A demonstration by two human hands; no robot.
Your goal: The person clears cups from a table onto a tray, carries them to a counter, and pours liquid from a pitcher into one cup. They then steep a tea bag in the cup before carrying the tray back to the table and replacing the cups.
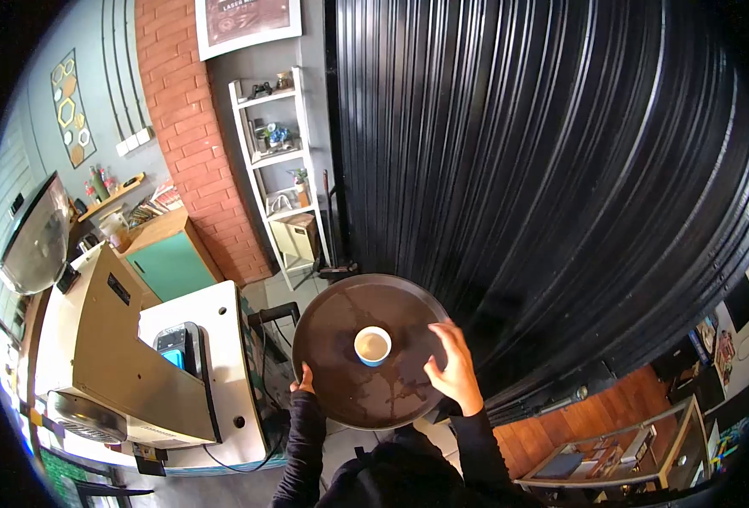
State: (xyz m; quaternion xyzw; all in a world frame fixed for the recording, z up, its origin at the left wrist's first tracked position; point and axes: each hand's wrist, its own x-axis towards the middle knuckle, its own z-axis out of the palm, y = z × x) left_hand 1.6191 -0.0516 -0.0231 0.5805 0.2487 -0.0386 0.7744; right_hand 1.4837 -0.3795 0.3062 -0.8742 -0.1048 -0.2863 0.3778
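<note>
A round brown tray with wet marks is held out in front of my body. Near its middle stands a small cup, white inside with a blue outer side, holding a light brown drink. My left hand grips the tray's left rim, its thumb on top and the other fingers hidden beneath. Over the right part of the tray is my right hand, its thumb and fingers spread apart with nothing between them.
A cream machine stands on a white table at the left, close to the tray. Behind are a white shelf and a green cabinet. A black corrugated wall rises ahead and right; a glass-topped case is at lower right.
</note>
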